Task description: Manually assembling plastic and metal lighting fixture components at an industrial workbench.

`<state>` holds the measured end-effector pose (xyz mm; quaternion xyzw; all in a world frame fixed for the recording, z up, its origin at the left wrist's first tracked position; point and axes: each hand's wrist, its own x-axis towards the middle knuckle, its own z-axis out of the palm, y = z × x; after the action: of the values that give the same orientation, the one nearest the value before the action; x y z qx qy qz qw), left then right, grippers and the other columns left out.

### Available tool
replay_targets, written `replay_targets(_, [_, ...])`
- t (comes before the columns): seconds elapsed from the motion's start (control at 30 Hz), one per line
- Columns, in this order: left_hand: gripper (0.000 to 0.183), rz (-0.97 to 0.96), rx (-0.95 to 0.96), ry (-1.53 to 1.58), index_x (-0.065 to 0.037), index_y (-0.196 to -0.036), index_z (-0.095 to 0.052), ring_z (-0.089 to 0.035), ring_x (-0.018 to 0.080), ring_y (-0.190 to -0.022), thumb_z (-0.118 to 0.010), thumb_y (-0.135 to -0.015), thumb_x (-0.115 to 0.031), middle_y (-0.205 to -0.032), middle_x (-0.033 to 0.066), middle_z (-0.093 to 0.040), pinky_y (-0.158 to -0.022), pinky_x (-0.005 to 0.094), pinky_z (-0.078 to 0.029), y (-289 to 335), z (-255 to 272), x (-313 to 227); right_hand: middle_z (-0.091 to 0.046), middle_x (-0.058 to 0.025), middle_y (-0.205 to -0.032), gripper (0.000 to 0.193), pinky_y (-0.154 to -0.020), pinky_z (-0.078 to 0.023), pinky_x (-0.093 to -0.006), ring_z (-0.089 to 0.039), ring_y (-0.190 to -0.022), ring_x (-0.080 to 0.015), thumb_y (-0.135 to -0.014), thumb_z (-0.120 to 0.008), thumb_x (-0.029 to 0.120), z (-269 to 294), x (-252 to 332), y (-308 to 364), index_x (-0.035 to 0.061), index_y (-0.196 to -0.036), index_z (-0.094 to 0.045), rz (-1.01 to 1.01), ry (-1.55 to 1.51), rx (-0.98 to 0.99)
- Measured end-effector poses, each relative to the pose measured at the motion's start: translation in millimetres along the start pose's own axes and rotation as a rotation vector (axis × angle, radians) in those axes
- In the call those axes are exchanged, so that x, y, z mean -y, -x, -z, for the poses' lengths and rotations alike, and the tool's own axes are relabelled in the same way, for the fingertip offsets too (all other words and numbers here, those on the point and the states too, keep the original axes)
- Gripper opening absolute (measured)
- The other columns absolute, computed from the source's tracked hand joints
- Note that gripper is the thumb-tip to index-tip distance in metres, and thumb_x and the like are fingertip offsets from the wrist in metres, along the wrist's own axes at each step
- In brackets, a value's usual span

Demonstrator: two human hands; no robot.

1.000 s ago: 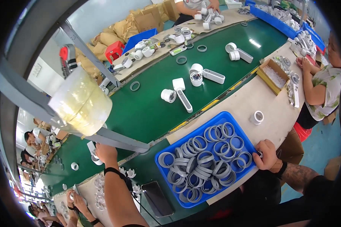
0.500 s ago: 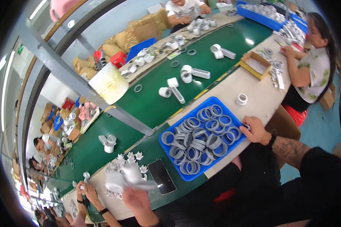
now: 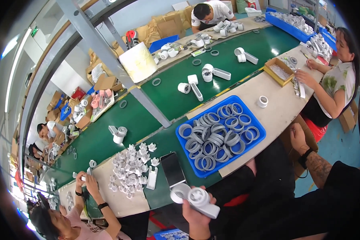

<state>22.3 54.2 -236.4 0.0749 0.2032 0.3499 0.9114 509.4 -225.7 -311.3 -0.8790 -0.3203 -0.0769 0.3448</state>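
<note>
My left hand (image 3: 197, 219) is closed around a white plastic housing (image 3: 206, 209) with two round heads and a flat handle, held in front of the table's near edge. One round head faces up and shows a spoked inside. My right hand (image 3: 299, 140) hangs low at the right, off the table beside a cardboard box (image 3: 304, 127), its fingers curled; what they hold, if anything, is hidden. Nearest to the left hand on the table lie a black phone (image 3: 173, 170), a white flat handle piece (image 3: 152, 177) and a pile of small white pronged parts (image 3: 128, 170).
A blue tray (image 3: 261, 140) of grey rings stands between my hands. One white ring (image 3: 263, 101) lies right of it. Several white housings (image 3: 194, 88) rest on the green belt (image 3: 148, 114). A metal post (image 3: 150, 106) rises at the table. Co-workers sit left, right and opposite.
My left hand has moved right and toward me with the white housing, away from the white parts. My right hand has left the tray's edge and dropped lower right. The view has shifted.
</note>
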Motion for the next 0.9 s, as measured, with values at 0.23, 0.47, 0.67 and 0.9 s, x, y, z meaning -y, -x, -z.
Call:
replay_targets(0.23, [0.066, -0.216, -0.044, -0.435, -0.014, -0.156, -0.050, -0.071, 0.0371, -0.127, -0.080, -0.100, -0.031, -0.145, 0.0163, -0.067, -0.097, 0.0557, -0.069, -44, -67, -5, -0.066, -0.0248, -0.120, 0.030, -0.101, -0.057, -0.0531, -0.067, -0.118, -0.0469, -0.098, -0.075, 0.016, 6, -91, 50, 0.0017, -0.123, -0.069, -0.407, 0.437, 0.277])
replay_targets(0.47, [0.070, -0.575, -0.162, -0.784, -0.004, -0.149, -0.050, -0.071, 0.0317, -0.123, -0.086, -0.091, -0.021, -0.140, 0.0198, -0.066, -0.095, 0.0495, -0.064, -67, -99, 12, -0.080, -0.0147, -0.091, 0.020, -0.076, -0.065, -0.0450, -0.080, -0.083, -0.0348, -0.095, -0.078, 0.018, 43, 87, -27, 0.0021, -0.107, -0.077, -0.002, -0.116, 0.638])
replay_targets(0.67, [0.069, -0.411, -0.070, -0.893, 0.000, -0.149, -0.050, -0.072, 0.0334, -0.122, -0.086, -0.095, -0.025, -0.136, 0.0227, -0.068, -0.104, 0.0488, -0.062, -69, -121, 45, -0.064, -0.0132, -0.149, 0.062, -0.084, -0.062, -0.0418, -0.076, -0.102, -0.0336, -0.097, -0.087, 0.024, 13, 258, -54, 0.0213, -0.156, -0.066, 0.722, -0.632, 0.589])
replay_targets(0.9, [0.104, -0.115, -0.080, -0.719, -0.002, -0.169, -0.042, -0.071, 0.0419, -0.129, -0.041, -0.107, -0.086, -0.152, 0.0219, -0.064, -0.107, 0.0581, -0.059, -62, -121, 42, -0.069, -0.0107, -0.143, 0.062, -0.083, -0.059, -0.0448, -0.075, -0.100, -0.0315, -0.101, -0.084, 0.032, -10, 312, -79, 0.0170, -0.156, -0.060, 0.739, -0.774, 0.892])
